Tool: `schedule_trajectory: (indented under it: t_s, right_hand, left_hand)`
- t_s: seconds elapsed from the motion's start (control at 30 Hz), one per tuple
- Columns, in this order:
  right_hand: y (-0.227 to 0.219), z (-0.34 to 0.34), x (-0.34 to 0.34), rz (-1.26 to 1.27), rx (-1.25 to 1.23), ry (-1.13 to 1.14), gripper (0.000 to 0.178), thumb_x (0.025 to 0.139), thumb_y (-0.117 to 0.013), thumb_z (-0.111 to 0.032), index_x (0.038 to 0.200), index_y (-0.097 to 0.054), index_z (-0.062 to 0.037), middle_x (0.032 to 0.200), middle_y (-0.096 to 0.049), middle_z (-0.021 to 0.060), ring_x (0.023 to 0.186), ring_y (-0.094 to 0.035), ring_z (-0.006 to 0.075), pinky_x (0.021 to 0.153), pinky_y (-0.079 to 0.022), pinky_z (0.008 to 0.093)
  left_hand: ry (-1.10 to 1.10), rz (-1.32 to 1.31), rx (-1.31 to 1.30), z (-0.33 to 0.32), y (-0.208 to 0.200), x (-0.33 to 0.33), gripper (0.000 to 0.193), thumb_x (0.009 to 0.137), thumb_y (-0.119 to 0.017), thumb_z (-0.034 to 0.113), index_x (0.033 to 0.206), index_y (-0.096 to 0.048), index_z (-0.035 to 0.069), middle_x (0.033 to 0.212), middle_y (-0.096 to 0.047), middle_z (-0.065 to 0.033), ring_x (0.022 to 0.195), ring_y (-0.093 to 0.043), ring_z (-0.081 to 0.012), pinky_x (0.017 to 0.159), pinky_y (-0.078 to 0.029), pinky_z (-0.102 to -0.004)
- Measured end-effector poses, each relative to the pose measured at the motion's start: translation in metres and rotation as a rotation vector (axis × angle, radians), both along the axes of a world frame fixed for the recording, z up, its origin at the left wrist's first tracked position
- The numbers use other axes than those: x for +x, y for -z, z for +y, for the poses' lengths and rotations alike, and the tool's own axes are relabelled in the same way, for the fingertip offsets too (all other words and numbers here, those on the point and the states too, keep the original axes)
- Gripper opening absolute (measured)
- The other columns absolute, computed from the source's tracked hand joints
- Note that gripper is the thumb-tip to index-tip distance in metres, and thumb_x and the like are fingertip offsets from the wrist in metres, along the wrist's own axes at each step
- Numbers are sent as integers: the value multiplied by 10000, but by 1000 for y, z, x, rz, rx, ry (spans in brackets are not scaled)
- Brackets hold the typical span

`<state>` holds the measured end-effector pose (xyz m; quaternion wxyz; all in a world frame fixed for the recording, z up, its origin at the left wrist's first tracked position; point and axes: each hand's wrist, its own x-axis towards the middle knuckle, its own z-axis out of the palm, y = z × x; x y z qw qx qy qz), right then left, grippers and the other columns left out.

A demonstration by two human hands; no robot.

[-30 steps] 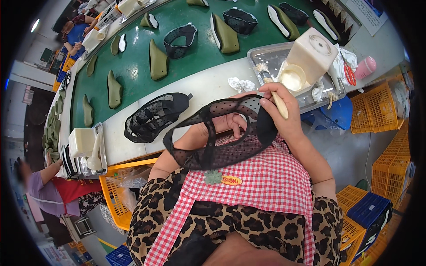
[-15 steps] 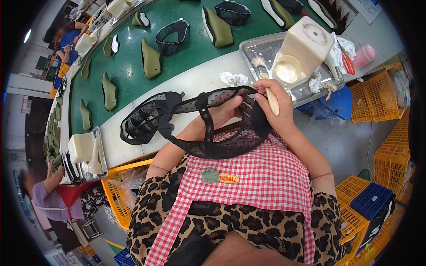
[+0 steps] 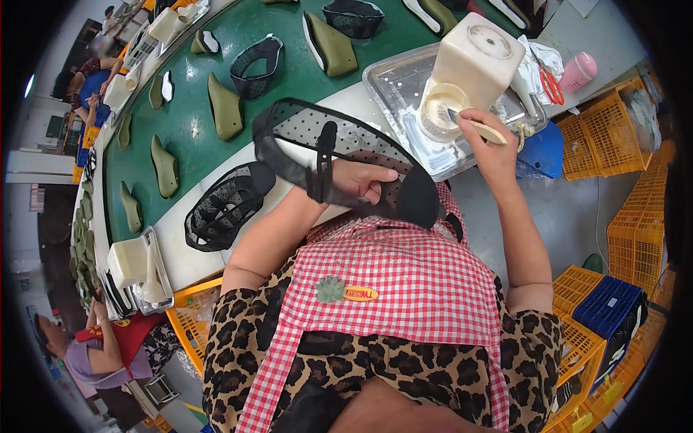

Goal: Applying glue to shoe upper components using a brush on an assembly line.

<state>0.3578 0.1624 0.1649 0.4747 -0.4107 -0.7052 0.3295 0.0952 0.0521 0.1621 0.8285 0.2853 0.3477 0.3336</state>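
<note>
The right hand (image 3: 497, 155) has its fingers clamped on the brush (image 3: 488, 133), bristles in the cup (image 3: 451, 88) of white paste. The left hand (image 3: 354, 178), fingers curled, grips the black mesh upper (image 3: 361, 137) above the checked apron (image 3: 404, 281). A second upper (image 3: 229, 206) lies on the white worktop edge (image 3: 170, 243), left of the held one.

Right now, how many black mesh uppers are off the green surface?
2: one upper in the left hand, another on the white ledge. More may be hidden.

Short-sleeved leopard-print top (image 3: 242, 346) under a red-and-white gingham apron (image 3: 419, 289) with grey-green flower (image 3: 330, 289) and yellow-edged oval badge (image 3: 361, 294)
</note>
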Motion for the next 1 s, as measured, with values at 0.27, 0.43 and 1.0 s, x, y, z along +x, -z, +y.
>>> schedule_trajectory:
  t_s: [0.27,0.43,1.0]
  right_hand:
    - [1,20,4,-399,236,-174,136,790,-784,-110,916,-741,-83,908,-727,57,871,-624,262,791,-510,369]
    - [3,16,7,-246,97,-201,142,796,-777,-104,931,-742,-76,911,-725,59,873,-619,256,800,-503,361]
    - [-5,8,8,-101,-168,-216,139,873,-749,-110,998,-749,-47,933,-706,51,892,-636,133,805,-487,272]
  left_hand:
    - [62,292,74,23,-36,7,338,938,-498,-35,1256,-602,-86,1114,-696,-246,1002,-712,-350,745,-629,-398]
    - [-60,857,726,27,-36,-9,442,871,-556,-79,1294,-630,23,1095,-723,-120,940,-709,-201,768,-606,-329]
    - [-90,693,282,-15,-62,11,477,1002,-595,417,1321,-631,65,1112,-703,-24,1021,-620,-115,910,-492,-288]
